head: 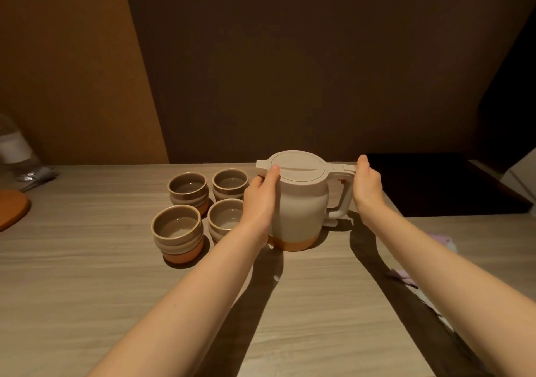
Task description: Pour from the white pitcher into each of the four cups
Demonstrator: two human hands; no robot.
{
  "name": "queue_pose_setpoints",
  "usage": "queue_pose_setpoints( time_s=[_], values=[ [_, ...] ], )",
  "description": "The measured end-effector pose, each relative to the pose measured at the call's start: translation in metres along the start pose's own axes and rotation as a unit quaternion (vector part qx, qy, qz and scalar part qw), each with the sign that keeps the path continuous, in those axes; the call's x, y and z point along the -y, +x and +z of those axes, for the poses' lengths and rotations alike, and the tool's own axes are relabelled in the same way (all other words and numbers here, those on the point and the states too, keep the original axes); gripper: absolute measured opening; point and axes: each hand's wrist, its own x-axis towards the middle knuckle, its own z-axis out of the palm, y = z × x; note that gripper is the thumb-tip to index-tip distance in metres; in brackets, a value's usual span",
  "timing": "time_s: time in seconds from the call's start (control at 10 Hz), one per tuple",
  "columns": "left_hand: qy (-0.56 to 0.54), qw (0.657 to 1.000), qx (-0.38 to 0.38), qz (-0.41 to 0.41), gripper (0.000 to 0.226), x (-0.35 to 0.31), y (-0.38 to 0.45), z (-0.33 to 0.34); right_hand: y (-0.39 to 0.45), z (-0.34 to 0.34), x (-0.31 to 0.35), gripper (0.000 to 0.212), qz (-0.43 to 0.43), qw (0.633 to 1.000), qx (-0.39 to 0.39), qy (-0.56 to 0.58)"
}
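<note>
Just now the left hand [261, 194] cups the white pitcher [298, 202] near its spout, thumb on the lid, while the right hand [367, 186] meets the handle, grip unclear. Pouring hasn't begun, I judge; next comes lifting leftward over four cups [203, 205], with bare table [87, 275] nearby.

Pitcher [301, 202] is white w/ an orange band at the bottom; lid [298, 165] is white too. Four cups [177, 228] are grey-brown, w/ wavy rings on the sides & orange bottoms. Table [87, 275] is light brown w/ wood stripes. Wall [290, 57] is dark brown, lighter brown on the left. A flat orange thing [11, 208] sits at the left edge.
</note>
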Motion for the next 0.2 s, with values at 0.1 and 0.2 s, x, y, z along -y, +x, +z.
queue_pose_setpoints(
  time_s=[0.1, 0.2],
  values=[
    [-0.007, 1.0, -0.013, 0.007, 0.057, 0.0, -0.008, -0.008, -0.018, -0.017, 0.011, 0.036, -0.056, 0.996, 0.027, -0.063],
    [-0.02, 0.998, -0.043, 0.033, 0.047, 0.008, -0.022, -0.019, -0.039, -0.034, 0.013, 0.034, -0.095, 0.99, 0.028, -0.102]
  ],
)
